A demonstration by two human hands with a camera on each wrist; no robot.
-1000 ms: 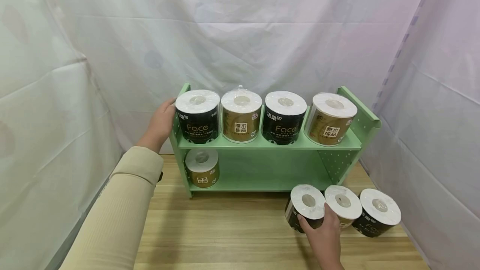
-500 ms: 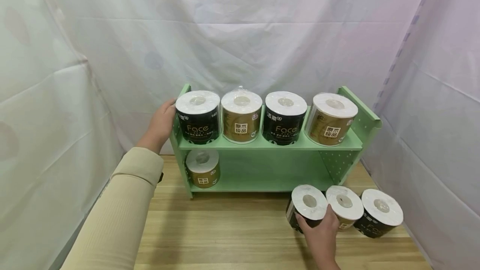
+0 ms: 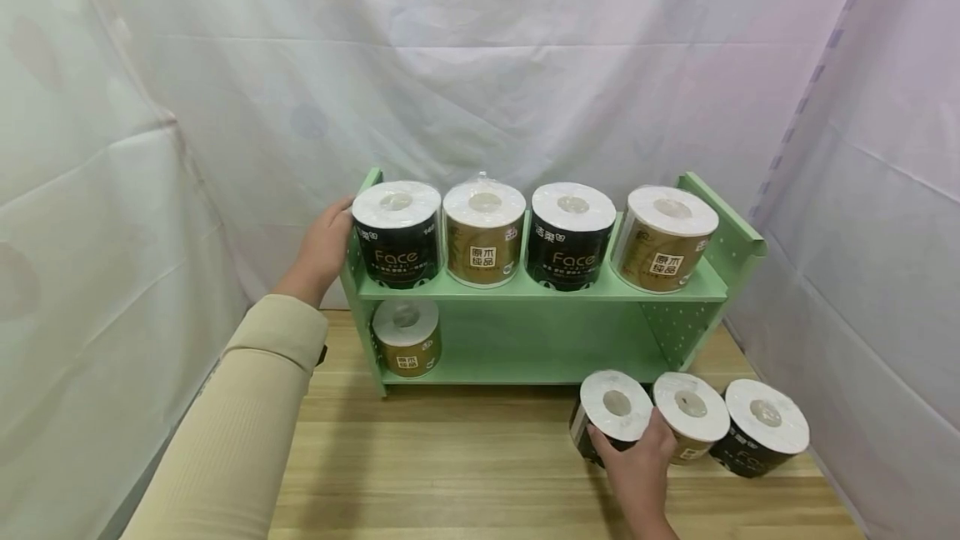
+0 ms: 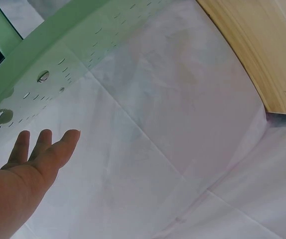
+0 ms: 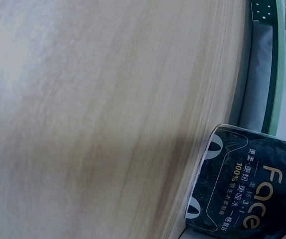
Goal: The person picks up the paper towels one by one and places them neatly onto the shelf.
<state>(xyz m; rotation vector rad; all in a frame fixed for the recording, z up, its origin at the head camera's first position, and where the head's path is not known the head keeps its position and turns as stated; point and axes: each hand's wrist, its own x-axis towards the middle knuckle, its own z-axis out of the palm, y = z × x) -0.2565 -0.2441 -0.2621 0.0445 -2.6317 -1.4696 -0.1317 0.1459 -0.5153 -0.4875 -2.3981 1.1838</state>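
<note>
My left hand (image 3: 321, 247) rests at the left side panel of a green two-tier shelf (image 3: 540, 340), beside a black-wrapped toilet roll on the upper tier. In the left wrist view its fingers (image 4: 58, 149) are fairly straight, near the perforated panel (image 4: 78, 55). On the table in front of the shelf's right end, my right hand (image 3: 641, 469) grips a black-wrapped toilet roll (image 3: 597, 397), thumb on the near left and fingers on the right. Its "Face" label (image 5: 257, 191) shows in the right wrist view. A gold-wrapped roll (image 3: 693, 423) stands just right of this hand.
Black and gold rolls alternate along the upper tier, ending with a gold roll (image 3: 663, 248) at right. One gold roll (image 3: 407, 344) sits at the lower tier's left end. Another black roll (image 3: 761, 432) stands far right on the wooden table (image 3: 450, 473). White cloth (image 3: 480, 65) encloses the area.
The black roll in my right hand has shifted slightly left, away from the gold roll beside it. My left hand stays at the shelf's side.
</note>
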